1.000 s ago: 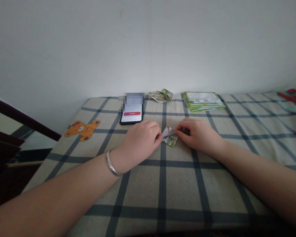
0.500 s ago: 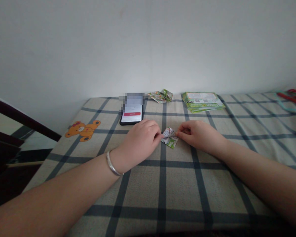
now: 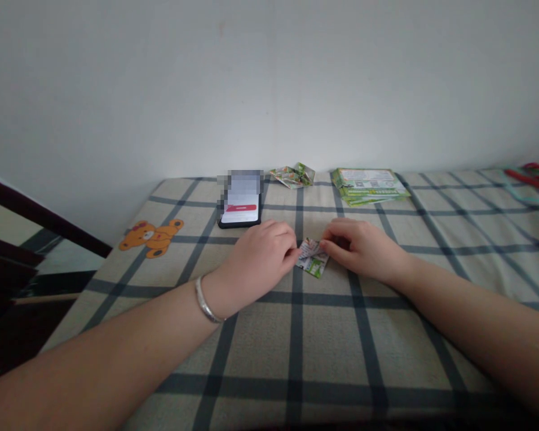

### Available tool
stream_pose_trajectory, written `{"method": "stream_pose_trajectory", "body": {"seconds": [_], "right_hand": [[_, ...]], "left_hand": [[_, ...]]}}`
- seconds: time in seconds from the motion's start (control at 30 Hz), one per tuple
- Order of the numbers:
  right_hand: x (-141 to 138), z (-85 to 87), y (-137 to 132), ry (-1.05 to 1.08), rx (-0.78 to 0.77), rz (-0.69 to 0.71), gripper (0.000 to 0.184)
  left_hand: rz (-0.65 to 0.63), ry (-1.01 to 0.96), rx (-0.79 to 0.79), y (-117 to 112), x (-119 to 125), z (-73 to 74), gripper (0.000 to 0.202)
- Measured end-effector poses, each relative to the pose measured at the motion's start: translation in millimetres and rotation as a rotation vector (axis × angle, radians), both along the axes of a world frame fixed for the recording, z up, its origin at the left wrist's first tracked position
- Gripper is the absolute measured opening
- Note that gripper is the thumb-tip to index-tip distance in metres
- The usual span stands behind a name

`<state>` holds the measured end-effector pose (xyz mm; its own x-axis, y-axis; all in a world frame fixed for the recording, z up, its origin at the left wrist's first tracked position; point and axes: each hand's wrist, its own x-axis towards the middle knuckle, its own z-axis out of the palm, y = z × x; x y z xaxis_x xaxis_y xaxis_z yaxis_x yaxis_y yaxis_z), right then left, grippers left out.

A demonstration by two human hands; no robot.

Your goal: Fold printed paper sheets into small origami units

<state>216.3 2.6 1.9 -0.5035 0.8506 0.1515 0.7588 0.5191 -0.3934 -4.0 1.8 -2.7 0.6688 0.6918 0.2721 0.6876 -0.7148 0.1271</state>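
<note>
In the head view, a small, folded square of green-and-white printed paper (image 3: 313,264) is seen to the right of the flat black phone (image 3: 240,215) and closer to the camera. Its left corner is pinched by the left hand (image 3: 267,248), just in front of the phone, and its right corner is pinched by the right hand (image 3: 363,245), farther right of it. A flat pile of green-and-white printed sheets (image 3: 372,187) is laid well right of the phone. The corners should be held lightly, edges lined up, and creases pressed slowly, since such small paper could be torn.
</note>
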Motion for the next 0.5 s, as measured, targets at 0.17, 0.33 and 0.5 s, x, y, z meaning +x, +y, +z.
{"method": "stream_pose_trajectory", "body": {"seconds": [0.17,0.33,0.5], "right_hand": [[-2.6,-0.5,-1.0,-0.007,-0.029,-0.035,0.034],[-6.3,-3.3,-1.4,-0.003,-0.014,-0.067,0.031],[-6.3,-5.5,-0.8,-0.001,-0.001,-0.074,0.026]], "left_hand": [[-0.004,-0.033,-0.014,1.1,0.8,-0.7,0.02],[-0.012,-0.059,0.003,2.5,0.7,-2.2,0.019],[-0.031,-0.121,0.006,4.4,-0.7,-6.3,0.018]]}}
